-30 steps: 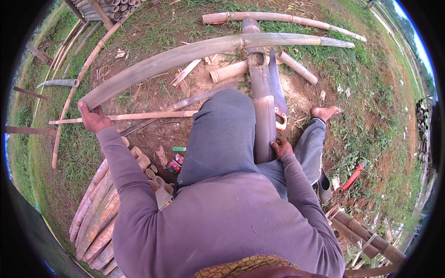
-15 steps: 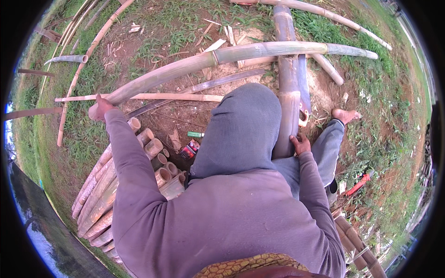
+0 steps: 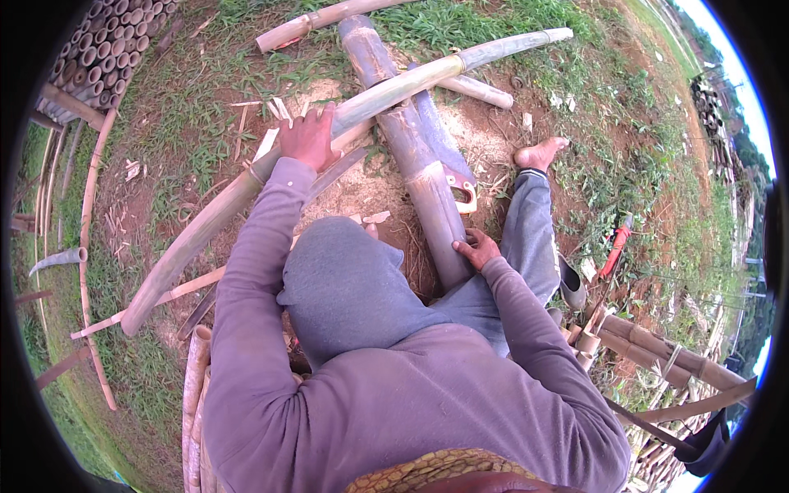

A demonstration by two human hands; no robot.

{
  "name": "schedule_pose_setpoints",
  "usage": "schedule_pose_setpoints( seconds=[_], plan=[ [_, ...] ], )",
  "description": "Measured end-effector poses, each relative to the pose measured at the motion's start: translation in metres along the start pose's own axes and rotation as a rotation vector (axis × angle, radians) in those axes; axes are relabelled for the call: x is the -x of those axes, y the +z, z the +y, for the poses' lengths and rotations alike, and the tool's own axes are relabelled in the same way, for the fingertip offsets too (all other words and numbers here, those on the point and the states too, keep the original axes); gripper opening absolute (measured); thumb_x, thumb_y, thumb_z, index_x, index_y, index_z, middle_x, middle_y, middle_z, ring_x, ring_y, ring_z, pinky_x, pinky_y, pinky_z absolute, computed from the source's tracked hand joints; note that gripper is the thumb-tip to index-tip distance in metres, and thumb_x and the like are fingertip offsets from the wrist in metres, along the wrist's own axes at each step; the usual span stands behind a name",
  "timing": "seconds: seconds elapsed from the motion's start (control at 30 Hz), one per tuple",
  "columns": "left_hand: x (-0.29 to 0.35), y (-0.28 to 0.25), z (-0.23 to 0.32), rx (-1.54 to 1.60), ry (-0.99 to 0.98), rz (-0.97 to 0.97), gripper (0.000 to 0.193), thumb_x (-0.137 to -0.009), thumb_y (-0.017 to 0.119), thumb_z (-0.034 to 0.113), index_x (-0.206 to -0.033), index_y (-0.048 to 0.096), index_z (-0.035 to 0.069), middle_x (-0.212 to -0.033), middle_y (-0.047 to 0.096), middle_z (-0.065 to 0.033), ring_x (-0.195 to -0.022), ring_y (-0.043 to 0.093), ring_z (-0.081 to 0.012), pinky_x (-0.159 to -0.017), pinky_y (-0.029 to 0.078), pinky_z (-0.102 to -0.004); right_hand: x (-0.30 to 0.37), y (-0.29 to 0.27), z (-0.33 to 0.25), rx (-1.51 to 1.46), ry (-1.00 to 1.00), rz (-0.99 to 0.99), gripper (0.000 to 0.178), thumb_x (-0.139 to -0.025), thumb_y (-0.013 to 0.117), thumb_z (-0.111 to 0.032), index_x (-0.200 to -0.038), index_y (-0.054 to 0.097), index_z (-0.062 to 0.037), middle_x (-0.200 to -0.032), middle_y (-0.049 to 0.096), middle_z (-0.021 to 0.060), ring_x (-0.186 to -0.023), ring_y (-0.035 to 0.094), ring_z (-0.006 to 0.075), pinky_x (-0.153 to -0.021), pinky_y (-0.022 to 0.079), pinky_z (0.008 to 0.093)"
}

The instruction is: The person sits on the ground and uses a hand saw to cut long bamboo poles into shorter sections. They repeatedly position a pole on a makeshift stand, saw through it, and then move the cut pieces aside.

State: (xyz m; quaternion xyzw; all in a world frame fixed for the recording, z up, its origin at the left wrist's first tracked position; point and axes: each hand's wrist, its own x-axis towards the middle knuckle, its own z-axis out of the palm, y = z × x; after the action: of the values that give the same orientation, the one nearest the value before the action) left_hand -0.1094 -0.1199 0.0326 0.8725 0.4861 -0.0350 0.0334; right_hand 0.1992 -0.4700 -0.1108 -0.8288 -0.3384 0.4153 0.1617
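My left hand [image 3: 311, 140] is closed over the middle of a long, slightly curved bamboo pole [image 3: 201, 218], fingers draped across its far side. That pole lies crosswise on a thicker, darker bamboo log [image 3: 444, 230], which runs away from my lap. Near the log's close end, my right hand [image 3: 479, 249] grips its right side with thumb and fingers. A handsaw [image 3: 463, 193] lies beside the log, its pale handle toward me and its blade partly hidden beneath the long pole. My bent knee covers some of the ground between my arms.
Pale sawdust and splinters [image 3: 275, 108] litter the ground around the log. Stacked bamboo tubes [image 3: 103, 53] fill the upper left. Cut bamboo [image 3: 193, 403] lies beside my left arm. To the right are a red-handled tool [image 3: 614, 251] and tied bamboo poles [image 3: 649, 349].
My left hand has moved from the long pole's near-left end to its middle. The view has turned right, bringing stacked tubes into sight. My right hand stays on the log.
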Motion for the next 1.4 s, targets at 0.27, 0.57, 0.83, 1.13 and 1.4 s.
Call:
schedule_pose_setpoints(
  seconds=[0.27,0.57,0.83,1.13,1.4],
  plan=[
    [0.016,0.032,-0.102,0.158,0.006,0.098,0.074,-0.073,0.088,0.032,-0.139,0.058,0.016,-0.126,0.064,-0.0109,-0.123,0.063,-0.0339,-0.105,0.049,-0.0492,0.006,-0.01,-0.024,0.072,0.031,-0.049,0.087,-0.079,0.082,-0.058,-0.146,0.061,-0.0059,-0.131,0.072,0.0192,-0.124,0.069,0.0334,-0.11,0.051,0.0408],
    [0.144,0.032,-0.306,-0.208,-0.705,0.199,0.077,-0.075,0.087,0.02,-0.144,0.053,0.02,-0.146,0.055,-0.0071,-0.14,0.05,-0.032,-0.116,0.039,-0.0542,-0.008,-0.006,-0.009,0.018,-0.041,-0.019,0.088,-0.081,0.084,-0.055,-0.146,0.059,-0.0018,-0.128,0.072,0.0232,-0.119,0.07,0.0326,-0.105,0.054,0.0415],
    [0.194,0.12,-0.232,0.225,-0.553,0.254,0.063,-0.088,0.075,0.052,-0.139,0.058,0.018,-0.139,0.061,-0.0142,-0.134,0.055,-0.0379,-0.114,0.04,-0.0549,-0.027,0.01,0.013,-0.141,-0.171,0.007,0.085,-0.083,0.085,-0.046,-0.147,0.057,0.0019,-0.127,0.07,0.0255,-0.114,0.072,0.0353,-0.099,0.056,0.0439],
    [0.249,0.202,-0.166,0.131,-0.288,-0.234,0.051,-0.086,0.079,0.037,-0.13,0.061,0.017,-0.133,0.064,-0.0107,-0.129,0.06,-0.0352,-0.114,0.04,-0.0532,0.009,0.025,-0.086,0.505,-0.826,0.366,0.062,-0.085,0.079,-0.031,-0.139,0.06,-0.0073,-0.135,0.059,0.0177,-0.128,0.057,0.0396,-0.109,0.045,0.0508],
    [0.194,0.144,-0.151,0.941,-0.738,-0.008,0.093,-0.082,0.079,0.062,-0.15,0.048,0.007,-0.145,0.057,-0.0237,-0.136,0.057,-0.04,-0.12,0.037,-0.0554,-0.035,0.082,-0.16,0.488,-1.054,0.188,0.054,-0.092,0.068,-0.035,-0.141,0.06,-0.0136,-0.138,0.055,0.0114,-0.13,0.053,0.0338,-0.109,0.041,0.0497]
  ],
)
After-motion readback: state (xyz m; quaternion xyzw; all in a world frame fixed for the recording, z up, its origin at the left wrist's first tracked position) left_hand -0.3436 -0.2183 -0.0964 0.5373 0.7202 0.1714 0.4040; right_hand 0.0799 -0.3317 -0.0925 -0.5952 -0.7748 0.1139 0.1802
